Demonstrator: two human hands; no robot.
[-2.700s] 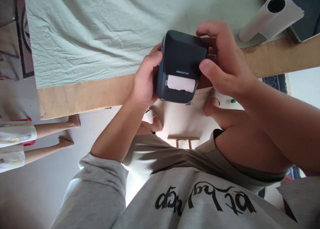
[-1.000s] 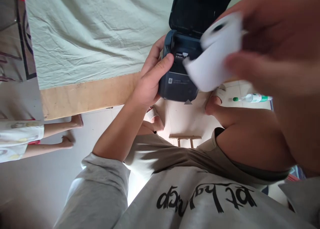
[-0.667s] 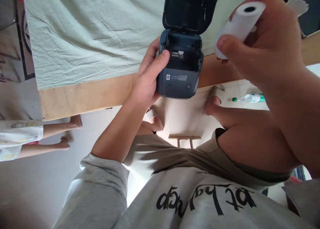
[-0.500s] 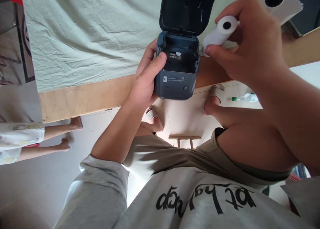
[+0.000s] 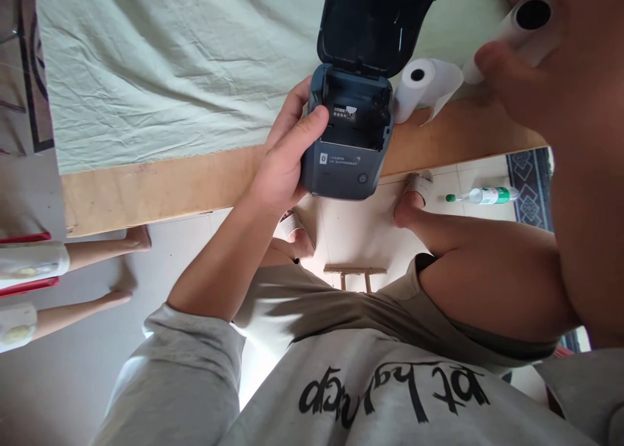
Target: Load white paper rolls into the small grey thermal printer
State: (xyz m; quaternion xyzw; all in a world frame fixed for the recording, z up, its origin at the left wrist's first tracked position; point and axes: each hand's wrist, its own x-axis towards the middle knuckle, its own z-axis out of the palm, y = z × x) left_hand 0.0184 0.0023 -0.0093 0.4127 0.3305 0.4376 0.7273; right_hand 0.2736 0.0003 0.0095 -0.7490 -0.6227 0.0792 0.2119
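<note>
- Writing: the grey shirt (image 5: 390, 394) carries black brush-style lettering, upside down to the camera and not readable. The label printer (image 5: 348, 134) shows a small white label inside its bay and a line of pale print on its front face, both too small to read.
- One dark blue label printer, lid raised, paper bay with no roll in it. It sits over the near edge of the surface (image 5: 160, 186), in the grip of the left hand (image 5: 285, 160).
- Left hand fingers (image 5: 312, 124): wrapped round the printer's left side, thumb pressed on the rim of the bay.
- Two white paper rolls. One small paper roll (image 5: 420, 90) lies on the surface just right of the printer, its loose end curling out.
- The second, larger paper roll (image 5: 529, 23) is pinched by the right hand (image 5: 560, 75), fingers closed around it, up and right of the small one.
- One pale green cloth (image 5: 170, 69) covers the surface beyond the left fingers.
- One green-capped bottle (image 5: 482, 196) lies on the floor below the right hand.
</note>
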